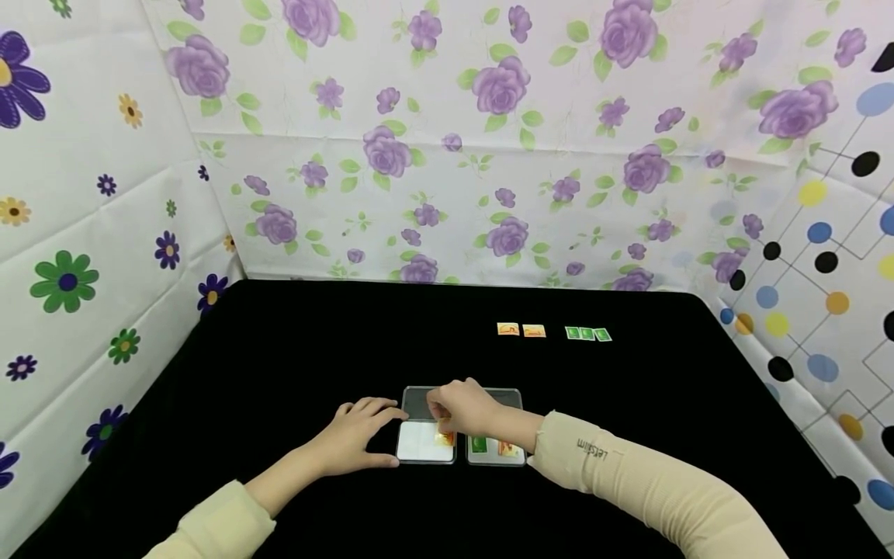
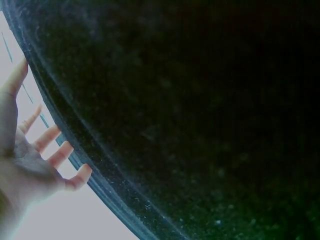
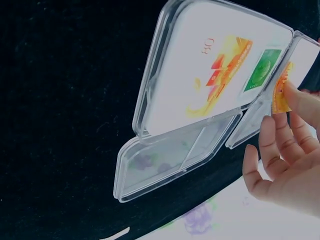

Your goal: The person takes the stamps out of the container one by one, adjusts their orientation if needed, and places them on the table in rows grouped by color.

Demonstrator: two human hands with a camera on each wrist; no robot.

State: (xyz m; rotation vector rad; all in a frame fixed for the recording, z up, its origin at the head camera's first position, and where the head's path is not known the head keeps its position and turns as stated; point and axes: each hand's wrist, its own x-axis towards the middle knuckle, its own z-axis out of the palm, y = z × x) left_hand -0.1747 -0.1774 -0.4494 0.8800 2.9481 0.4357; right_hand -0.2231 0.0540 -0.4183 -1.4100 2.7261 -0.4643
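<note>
My right hand (image 1: 466, 407) pinches a small orange-and-yellow stamp (image 1: 445, 436) between thumb and fingers, over the right part of the white-bottomed left clear plastic case (image 1: 419, 449). In the right wrist view, the thumb lies on the stamp (image 3: 281, 92) and the other fingers are bent below it. Beside that case stands the right clear case (image 3: 175, 85), holding a green stamp (image 3: 263, 69) and an orange stamp (image 3: 222, 70) marked 80. My left hand (image 1: 352, 439) lies with spread fingers at the left case's left side, fingertips right at its edge.
Both cases have their transparent lids (image 1: 417, 404) folded open toward the far side. Further back on the black cloth (image 1: 314, 334) lie two orange stamps (image 1: 521, 330) and three green stamps (image 1: 587, 334). Flower-printed cloth (image 1: 447, 202) hangs behind the table.
</note>
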